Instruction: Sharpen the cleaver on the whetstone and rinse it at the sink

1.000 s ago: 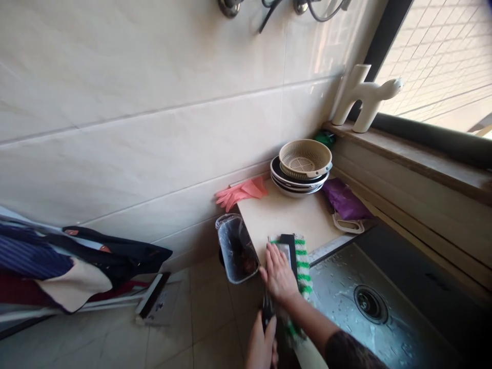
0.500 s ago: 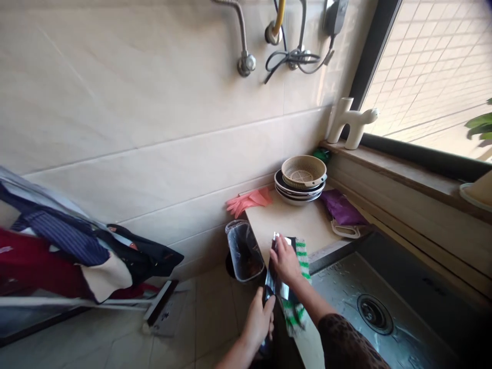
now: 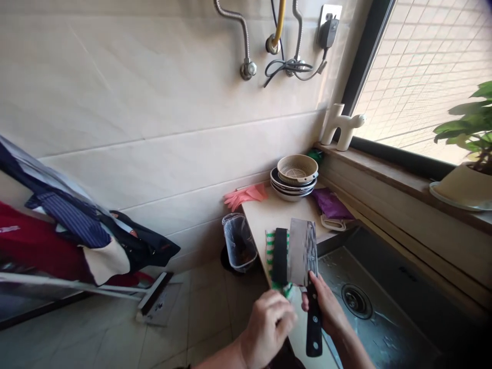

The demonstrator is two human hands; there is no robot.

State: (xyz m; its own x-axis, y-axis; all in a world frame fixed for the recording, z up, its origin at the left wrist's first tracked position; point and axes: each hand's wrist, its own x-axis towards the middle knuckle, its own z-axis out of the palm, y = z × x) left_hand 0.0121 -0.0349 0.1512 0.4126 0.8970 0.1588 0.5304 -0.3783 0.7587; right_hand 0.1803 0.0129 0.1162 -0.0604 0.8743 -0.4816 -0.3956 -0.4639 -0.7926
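Observation:
A cleaver (image 3: pixel 302 252) with a wide, wet-looking blade and a black riveted handle stands out in front of me, blade pointing away. My right hand (image 3: pixel 326 303) grips it where handle meets blade, thumb on the near side. To its left, my left hand (image 3: pixel 269 319) hovers by the handle, fingers curled inward, slightly blurred, with nothing visible in them. A long dark block, like a sharpening stone (image 3: pixel 281 256), lies on a green-and-white striped cloth (image 3: pixel 270 247) at the counter's edge, just left of the blade.
Behind lie pink rubber gloves (image 3: pixel 246 195), stacked bowls with a beige colander (image 3: pixel 298 169), and a purple cloth (image 3: pixel 332 204). A sink (image 3: pixel 384 271) is at right, a lined bin (image 3: pixel 240 243) left of the counter. A potted plant (image 3: pixel 471 128) stands on the sill.
The cleaver has passed from my left hand to my right and been lifted off the stone, handle toward me. My left hand has let go; the stone and cloth now show uncovered.

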